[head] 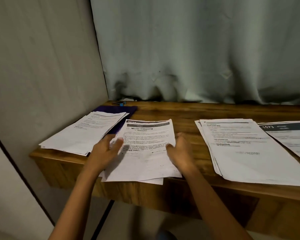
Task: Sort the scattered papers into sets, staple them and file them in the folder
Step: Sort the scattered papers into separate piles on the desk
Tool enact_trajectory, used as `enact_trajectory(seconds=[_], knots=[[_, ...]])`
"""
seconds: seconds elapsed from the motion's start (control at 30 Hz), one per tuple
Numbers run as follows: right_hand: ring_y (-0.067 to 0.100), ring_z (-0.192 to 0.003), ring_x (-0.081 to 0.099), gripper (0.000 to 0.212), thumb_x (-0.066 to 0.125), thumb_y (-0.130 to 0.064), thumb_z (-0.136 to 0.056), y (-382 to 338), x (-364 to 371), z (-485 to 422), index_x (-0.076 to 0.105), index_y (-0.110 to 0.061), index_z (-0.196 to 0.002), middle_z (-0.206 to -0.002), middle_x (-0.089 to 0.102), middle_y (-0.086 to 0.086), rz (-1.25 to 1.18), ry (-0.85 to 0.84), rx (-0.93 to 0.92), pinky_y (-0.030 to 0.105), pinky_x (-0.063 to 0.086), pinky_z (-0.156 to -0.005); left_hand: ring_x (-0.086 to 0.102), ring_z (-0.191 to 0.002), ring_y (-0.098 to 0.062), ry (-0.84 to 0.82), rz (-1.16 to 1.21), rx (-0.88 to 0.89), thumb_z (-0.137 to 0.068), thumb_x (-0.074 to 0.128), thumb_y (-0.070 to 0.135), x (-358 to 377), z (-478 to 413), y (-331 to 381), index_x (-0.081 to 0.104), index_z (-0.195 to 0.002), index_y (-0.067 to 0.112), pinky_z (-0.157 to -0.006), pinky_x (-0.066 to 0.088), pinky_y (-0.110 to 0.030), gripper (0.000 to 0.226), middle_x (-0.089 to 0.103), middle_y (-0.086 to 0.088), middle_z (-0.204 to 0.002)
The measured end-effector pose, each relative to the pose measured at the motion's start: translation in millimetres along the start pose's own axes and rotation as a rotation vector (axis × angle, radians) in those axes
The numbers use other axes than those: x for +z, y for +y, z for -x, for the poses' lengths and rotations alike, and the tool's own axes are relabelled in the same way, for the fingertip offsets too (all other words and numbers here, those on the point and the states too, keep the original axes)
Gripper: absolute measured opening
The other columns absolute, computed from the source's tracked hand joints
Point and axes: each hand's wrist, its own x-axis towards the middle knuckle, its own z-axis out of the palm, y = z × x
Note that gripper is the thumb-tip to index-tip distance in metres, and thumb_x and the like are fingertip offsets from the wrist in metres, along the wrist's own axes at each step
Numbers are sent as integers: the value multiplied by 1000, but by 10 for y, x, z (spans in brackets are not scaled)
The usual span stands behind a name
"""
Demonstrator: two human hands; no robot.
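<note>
Squaring the middle stack (145,160) at the table's (180,113) front edge, both hands on it.
Risk as we see it: sheets are thin, slick & skewed, and some overhang the grained wood edge, so a hard nudge could fan them or tip a few off. Pages could also mix w/ the left stack (80,134), which lies on the purple folder (128,110). Left hand (106,149): grip apart, fingers on the stack's left edge. Right hand (178,151): curled at the right edge, and we can't tell if it pinches. Stapler (120,103) sits back-left.
</note>
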Motion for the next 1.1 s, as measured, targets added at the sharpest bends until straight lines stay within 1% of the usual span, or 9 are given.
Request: enact_trajectory(seconds=[0.1, 0.13, 0.2, 0.3, 0.4, 0.5, 0.73, 0.93, 1.1], knots=[[25, -124, 48, 45, 62, -8, -88, 74, 101, -31, 43, -10, -129, -132, 51, 5, 81, 35, 0, 34, 49, -97, 45, -129, -27, -120, -91, -34, -91, 52, 51, 39, 0, -70, 33, -146, 19, -95, 41, -38, 66, 40, -7, -149], [26, -127, 43, 45, 63, -10, -88, 86, 123, -34, 44, -10, -129, -132, 49, 6, 117, 43, 2, 39, 46, -101, 39, -133, -27, -146, -119, -33, -90, 55, 52, 60, -1, -65, 30, -147, 20, -100, 38, -39, 70, 35, -6, -151], [27, -130, 34, 48, 63, -16, -89, 73, 141, -10, 43, -10, -132, -136, 43, 7, 183, 43, 16, 38, 40, -105, 23, -142, -27, -177, -207, -26, -89, 56, 52, 108, 1, -47, 24, -149, 21, -110, 28, -43, 74, 24, -5, -156], [27, -133, 29, 54, 62, -22, -91, 62, 138, 25, 39, -9, -138, -140, 39, 9, 240, 38, 9, 37, 35, -105, 5, -147, -29, -185, -287, -54, -90, 53, 52, 156, -23, -47, 20, -151, 22, -116, 17, -44, 76, 12, -7, -160], [27, -132, 31, 53, 61, -26, -92, 53, 118, 41, 41, -8, -138, -138, 41, 10, 254, 40, -5, 37, 36, -105, 1, -147, -33, -170, -318, -101, -90, 50, 57, 217, -27, -54, 18, -152, 25, -116, 11, -50, 77, 7, -8, -161], [27, -131, 35, 54, 62, -28, -91, 73, 108, 31, 45, -9, -138, -136, 44, 9, 250, 50, -10, 38, 39, -103, 8, -146, -39, -161, -338, -171, -89, 48, 61, 237, -21, -21, 16, -152, 26, -115, 12, -54, 79, 6, -8, -161], [23, -120, 50, 44, 64, -17, -90, 72, 43, 16, 52, -9, -132, -131, 52, 8, 194, 68, -25, 29, 46, -94, 32, -136, -37, -100, -345, -177, -86, 52, 61, 231, -19, 69, 22, -147, 22, -109, 26, -53, 78, 29, -10, -152], [20, -115, 53, 39, 63, -11, -90, 108, 52, 20, 54, -9, -128, -128, 53, 8, 160, 78, -52, 18, 40, -84, 30, -136, -37, -110, -307, -212, -88, 53, 58, 209, 20, 210, 23, -147, 19, -108, 27, -49, 77, 32, -10, -149], [20, -113, 58, 42, 62, -6, -89, 130, 34, 27, 53, -7, -129, -126, 60, 6, 75, 81, -37, 27, 51, -91, 27, -138, -36, -128, -286, -209, -88, 54, 56, 212, 70, 224, 23, -147, 19, -109, 25, -49, 76, 30, -9, -151]])
